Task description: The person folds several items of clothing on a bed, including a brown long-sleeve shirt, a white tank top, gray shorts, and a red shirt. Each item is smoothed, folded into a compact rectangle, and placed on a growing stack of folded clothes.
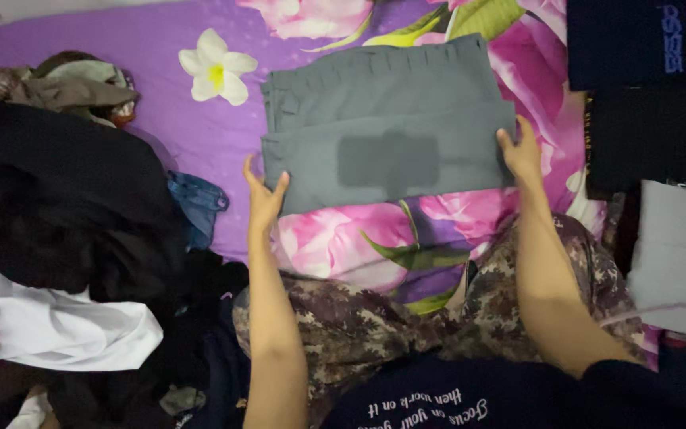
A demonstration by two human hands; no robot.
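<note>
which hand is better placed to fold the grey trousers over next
Probably the right hand: its fingers already grip the right edge of the folded grey trousers. The left hand is open, resting against their lower left corner without a clear grip.

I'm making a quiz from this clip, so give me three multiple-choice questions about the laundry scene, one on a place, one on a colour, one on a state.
1. Where is the heap of dark clothes?
A. Left of the grey garment
B. On top of it
C. Beyond its far edge

2. What colour is the bed sheet under the garment?
A. Plain white
B. Purple with flowers
C. Striped green

3. How is the grey garment lying?
A. Crumpled
B. Rolled up
C. Folded flat

Answers: 1 A, it fills the left side. 2 B, pink and white blooms show on purple. 3 C, the left hand and right hand hold its ends in neat layers.
</note>
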